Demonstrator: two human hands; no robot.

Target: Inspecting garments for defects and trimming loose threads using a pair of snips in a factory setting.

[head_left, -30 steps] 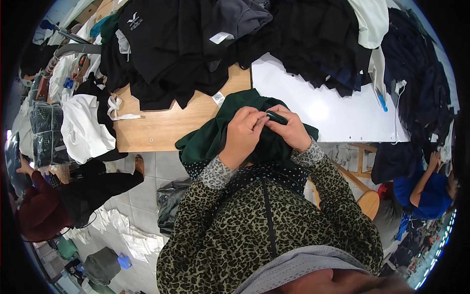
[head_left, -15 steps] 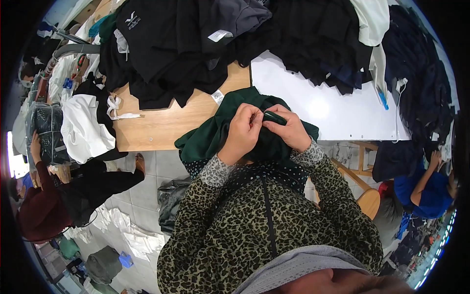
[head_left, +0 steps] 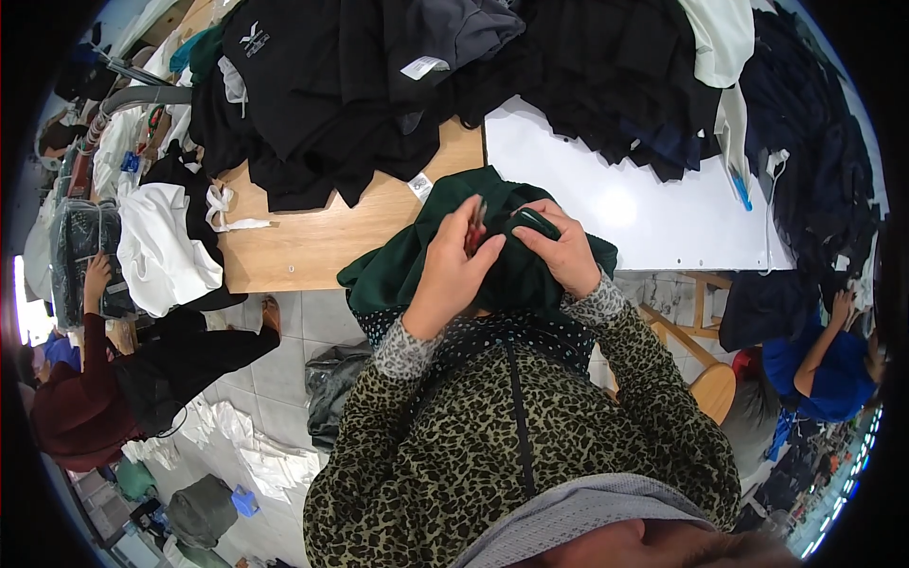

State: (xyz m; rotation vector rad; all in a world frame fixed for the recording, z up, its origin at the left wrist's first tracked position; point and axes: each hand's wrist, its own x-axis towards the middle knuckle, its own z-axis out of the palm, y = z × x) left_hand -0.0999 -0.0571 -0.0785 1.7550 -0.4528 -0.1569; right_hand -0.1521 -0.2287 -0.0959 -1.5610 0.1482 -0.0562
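Observation:
A dark green garment lies bunched over the table edge and across my lap. My left hand is closed round small red thread snips, partly hidden by the fingers, with a metal tip showing at the top. My right hand pinches a folded edge of the green garment between thumb and fingers, the fold standing up in a narrow loop. A small gap separates the snips from that fold.
Black garments heap over the wooden tabletop and the white tabletop. A white garment hangs at the left. Co-workers in a maroon sleeve and blue top are either side. A wooden chair stands right.
My left hand has drawn back left from the fold, and the red snips now show in it. My right hand keeps its pinch. The left co-worker's arm has shifted.

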